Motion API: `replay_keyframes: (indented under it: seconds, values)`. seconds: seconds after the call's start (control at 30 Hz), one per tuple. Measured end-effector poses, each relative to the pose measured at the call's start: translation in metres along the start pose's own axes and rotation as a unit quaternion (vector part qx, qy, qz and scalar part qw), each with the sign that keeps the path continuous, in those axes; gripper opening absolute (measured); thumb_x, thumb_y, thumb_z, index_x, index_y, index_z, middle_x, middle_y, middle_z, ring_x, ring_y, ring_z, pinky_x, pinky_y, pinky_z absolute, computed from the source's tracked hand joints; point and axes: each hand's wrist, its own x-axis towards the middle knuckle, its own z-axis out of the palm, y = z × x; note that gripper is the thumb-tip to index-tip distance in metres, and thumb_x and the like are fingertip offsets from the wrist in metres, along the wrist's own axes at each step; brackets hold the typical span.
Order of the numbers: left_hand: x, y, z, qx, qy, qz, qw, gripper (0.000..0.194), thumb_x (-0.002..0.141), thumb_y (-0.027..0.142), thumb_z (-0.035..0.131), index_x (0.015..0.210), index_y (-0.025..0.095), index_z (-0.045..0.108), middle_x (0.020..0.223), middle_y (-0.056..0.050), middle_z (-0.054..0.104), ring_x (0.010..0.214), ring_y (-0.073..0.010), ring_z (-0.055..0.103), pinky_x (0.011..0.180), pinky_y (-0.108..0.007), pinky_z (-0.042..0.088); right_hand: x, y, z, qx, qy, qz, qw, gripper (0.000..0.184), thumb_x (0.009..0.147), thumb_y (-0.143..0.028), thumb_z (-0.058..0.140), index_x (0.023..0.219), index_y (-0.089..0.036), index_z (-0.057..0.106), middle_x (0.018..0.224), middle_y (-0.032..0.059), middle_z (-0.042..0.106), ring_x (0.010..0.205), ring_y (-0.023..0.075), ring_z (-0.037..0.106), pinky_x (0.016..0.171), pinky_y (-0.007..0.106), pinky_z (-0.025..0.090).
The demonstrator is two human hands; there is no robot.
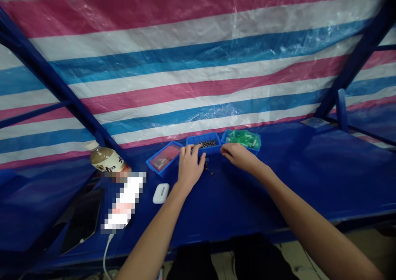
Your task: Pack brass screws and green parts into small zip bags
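My left hand point(190, 164) is over the front left of a blue bin point(213, 149) that holds small brass-coloured screws point(208, 143). Its fingers are apart, thumb out to the side, and nothing shows in them. A few loose screws point(212, 173) lie on the blue table just right of the thumb. My right hand point(236, 154) is in front of another blue bin point(257, 149), filled with green and clear plastic pieces point(243, 138). Its fingers are curled together; whatever they hold, if anything, is hidden.
A third blue bin point(159, 172) with a reddish inside sits tilted at left. Nearer are a white earbud case point(161, 193), a bottle point(107, 158), a blurred-out device with a white cable point(107, 251), and a dark tablet point(82, 220). Blue frame posts and striped sheeting point(198, 82) stand behind.
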Motion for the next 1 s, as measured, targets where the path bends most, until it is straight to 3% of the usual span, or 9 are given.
replay_keyframes:
  seconds: [0.07, 0.17, 0.33, 0.57, 0.77, 0.87, 1.0]
  values:
    - [0.0, 0.001, -0.001, -0.027, -0.008, 0.014, 1.0, 0.028, 0.094, 0.034, 0.05, 0.117, 0.02, 0.059, 0.111, -0.01, 0.057, 0.106, -0.0268, 0.047, 0.097, -0.044, 0.043, 0.002, -0.008, 0.003, 0.102, 0.052, -0.026, 0.993, 0.017, 0.088, -0.013, 0.051, 0.099, -0.018, 0.063, 0.083, 0.0039, 0.068, 0.074, 0.0157, 0.062, 0.068, 0.026, 0.044]
    - [0.0, 0.004, -0.001, -0.07, -0.035, 0.038, 0.996, 0.027, 0.094, 0.036, 0.053, 0.115, 0.021, 0.059, 0.108, -0.007, 0.058, 0.105, -0.0245, 0.049, 0.095, -0.04, 0.045, 0.002, -0.018, 0.01, 0.183, 0.08, -0.052, 0.979, 0.023, 0.088, -0.016, 0.052, 0.108, -0.02, 0.06, 0.084, 0.0017, 0.068, 0.074, 0.0141, 0.063, 0.068, 0.025, 0.045]
    - [-0.002, 0.003, 0.001, -0.113, -0.056, 0.064, 0.99, 0.024, 0.088, 0.032, 0.064, 0.109, 0.022, 0.061, 0.103, -0.004, 0.059, 0.102, -0.0223, 0.051, 0.09, -0.037, 0.046, 0.001, -0.021, 0.017, 0.184, 0.088, -0.064, 0.977, 0.029, 0.085, -0.016, 0.057, 0.113, -0.023, 0.06, 0.092, 0.0004, 0.071, 0.083, 0.0147, 0.065, 0.073, 0.026, 0.045]
    - [-0.001, 0.001, 0.0, -0.132, -0.041, 0.101, 0.985, 0.012, 0.092, 0.026, 0.058, 0.1, 0.022, 0.065, 0.099, -0.003, 0.064, 0.097, -0.0198, 0.053, 0.09, -0.035, 0.045, 0.002, -0.021, 0.014, 0.221, 0.063, -0.042, 0.972, 0.039, 0.087, -0.018, 0.057, 0.126, -0.025, 0.055, 0.09, -0.0007, 0.074, 0.081, 0.0148, 0.066, 0.075, 0.027, 0.047]
    - [0.0, -0.001, 0.001, -0.15, -0.044, 0.085, 0.984, 0.013, 0.091, 0.029, 0.06, 0.099, 0.022, 0.067, 0.098, -0.003, 0.067, 0.099, -0.0206, 0.054, 0.091, -0.036, 0.046, 0.001, -0.023, 0.016, 0.255, 0.051, -0.054, 0.964, 0.042, 0.092, -0.019, 0.051, 0.134, -0.023, 0.049, 0.093, -0.0004, 0.074, 0.088, 0.0145, 0.068, 0.087, 0.028, 0.046]
    - [0.0, -0.001, 0.002, -0.157, -0.044, 0.077, 0.984, 0.014, 0.092, 0.03, 0.059, 0.099, 0.022, 0.067, 0.098, -0.004, 0.067, 0.099, -0.0207, 0.055, 0.091, -0.037, 0.046, 0.001, -0.025, 0.018, 0.241, 0.055, -0.035, 0.968, 0.031, 0.093, -0.024, 0.052, 0.123, -0.021, 0.057, 0.091, 0.0016, 0.074, 0.084, 0.0154, 0.068, 0.079, 0.027, 0.047]
    - [-0.001, -0.003, 0.005, -0.172, -0.025, 0.069, 0.982, 0.013, 0.091, 0.029, 0.06, 0.099, 0.021, 0.068, 0.097, -0.003, 0.069, 0.096, -0.0193, 0.056, 0.088, -0.035, 0.047, 0.002, -0.026, 0.019, 0.187, 0.06, -0.013, 0.98, 0.018, 0.092, -0.028, 0.054, 0.09, -0.017, 0.068, 0.083, 0.0036, 0.073, 0.073, 0.015, 0.065, 0.066, 0.024, 0.044]
